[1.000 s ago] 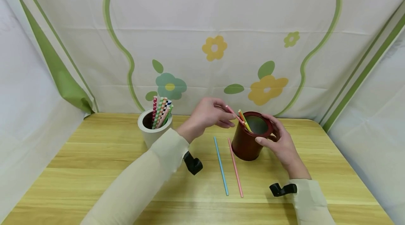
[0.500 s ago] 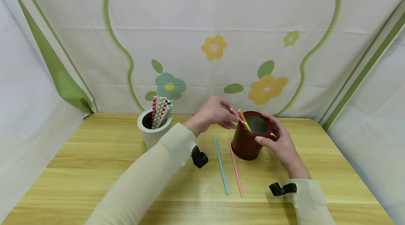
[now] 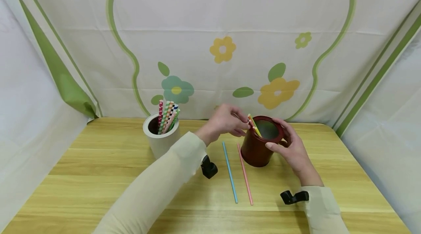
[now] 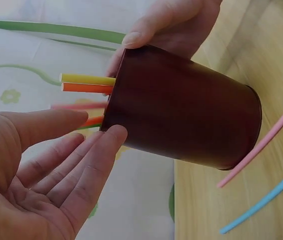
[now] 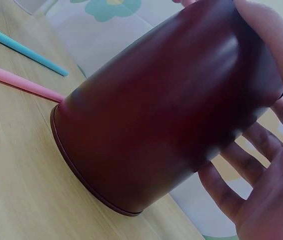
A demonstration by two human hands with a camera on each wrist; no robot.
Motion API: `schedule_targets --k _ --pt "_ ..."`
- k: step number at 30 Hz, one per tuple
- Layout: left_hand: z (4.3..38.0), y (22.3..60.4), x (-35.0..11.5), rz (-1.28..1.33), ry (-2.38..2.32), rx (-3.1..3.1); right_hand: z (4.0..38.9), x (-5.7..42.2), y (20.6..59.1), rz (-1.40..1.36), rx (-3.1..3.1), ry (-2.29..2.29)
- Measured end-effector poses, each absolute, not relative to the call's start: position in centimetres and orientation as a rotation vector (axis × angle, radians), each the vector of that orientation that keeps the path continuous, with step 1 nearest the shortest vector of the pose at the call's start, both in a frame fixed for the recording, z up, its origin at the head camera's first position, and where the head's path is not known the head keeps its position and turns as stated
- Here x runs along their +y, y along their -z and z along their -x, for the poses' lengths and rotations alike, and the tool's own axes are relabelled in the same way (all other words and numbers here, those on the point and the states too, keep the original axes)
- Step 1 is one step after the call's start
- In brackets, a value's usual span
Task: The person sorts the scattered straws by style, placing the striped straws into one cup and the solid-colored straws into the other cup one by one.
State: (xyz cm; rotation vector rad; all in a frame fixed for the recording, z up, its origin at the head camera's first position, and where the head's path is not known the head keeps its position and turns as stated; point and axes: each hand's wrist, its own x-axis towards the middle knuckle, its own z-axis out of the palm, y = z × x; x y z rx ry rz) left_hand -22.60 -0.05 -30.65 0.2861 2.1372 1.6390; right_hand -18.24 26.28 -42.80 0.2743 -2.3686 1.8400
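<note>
My right hand [image 3: 292, 148] grips a dark red cup [image 3: 257, 153] from the right, thumb near its rim and fingers round the far side. Several straws lean at the cup's left inside edge, among them a yellow straw [image 4: 86, 78], an orange straw [image 4: 84, 88] and a pink straw [image 4: 99, 105]. My left hand [image 3: 227, 120] is at the left of the rim beside the straw ends. In the left wrist view its fingers are fairly straight, one fingertip against the rim, the thumb in front of the straws. The straws' lower ends are hidden inside the cup.
A blue straw [image 3: 230, 173] and another pink straw [image 3: 245, 175] lie on the wooden table [image 3: 197, 212], the pink one's far end beside the cup base. A white cup [image 3: 158, 142] with several patterned straws [image 3: 167, 117] stands at the left. A floral cloth [image 3: 197, 62] hangs behind.
The pink straw at the cup's rim has gone down into the cup beside the others. My left hand has moved right, closer to the rim. The right hand and cup have stayed in place.
</note>
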Motion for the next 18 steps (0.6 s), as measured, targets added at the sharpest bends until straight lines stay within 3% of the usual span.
schedule_targets --k 18 --pt "21.9 33.0 -2.2 -0.273 -1.539 2.097 18.3 26.5 43.0 -0.311 -2.33 -1.854"
